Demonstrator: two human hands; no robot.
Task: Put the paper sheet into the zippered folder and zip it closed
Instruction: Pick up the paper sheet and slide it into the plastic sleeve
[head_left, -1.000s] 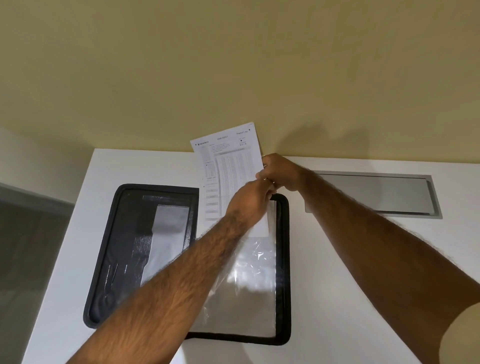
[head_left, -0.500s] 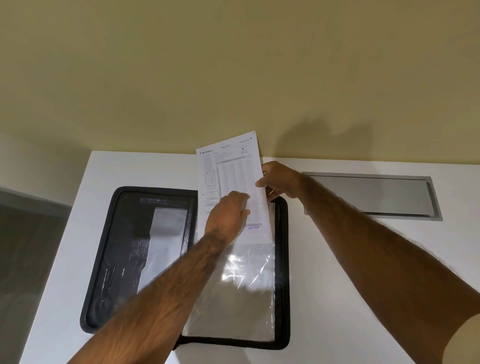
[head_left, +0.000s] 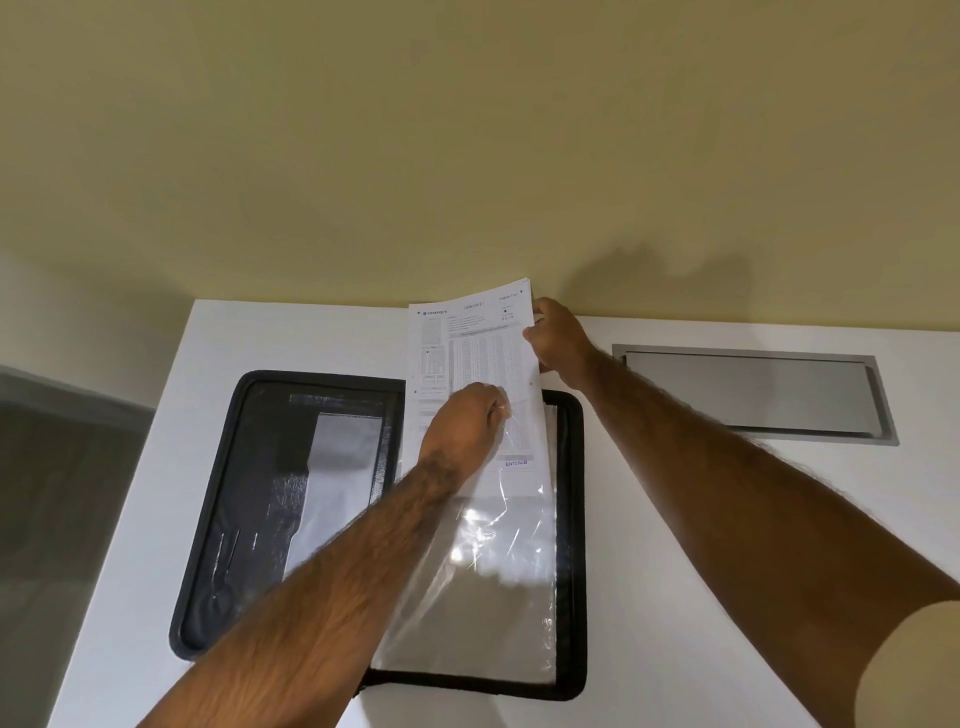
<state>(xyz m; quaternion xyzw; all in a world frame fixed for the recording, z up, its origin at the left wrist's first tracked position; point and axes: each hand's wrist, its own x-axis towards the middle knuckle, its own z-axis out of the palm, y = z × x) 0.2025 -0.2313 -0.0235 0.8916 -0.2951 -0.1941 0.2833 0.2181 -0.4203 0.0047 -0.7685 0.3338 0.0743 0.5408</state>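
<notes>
A black zippered folder (head_left: 228, 519) lies open flat on the white table (head_left: 675, 623). Its right half carries a clear plastic sleeve (head_left: 488, 587). A printed paper sheet (head_left: 467, 338) stands partly inside the sleeve's top, its lower edge under the plastic and its upper half sticking out toward the wall. My right hand (head_left: 558, 343) pinches the sheet's upper right edge. My left hand (head_left: 462, 426) rests on the sheet's middle, fingers gripping the sleeve's top edge.
A grey metal cable hatch (head_left: 753, 395) is set flush into the table at the back right. A beige wall (head_left: 467, 156) rises directly behind the table. The table's left edge (head_left: 156, 415) drops off to a dark floor.
The sheet has slid down further into the sleeve. My left hand moved from the sheet's right edge to its middle; my right hand shifted up the right edge.
</notes>
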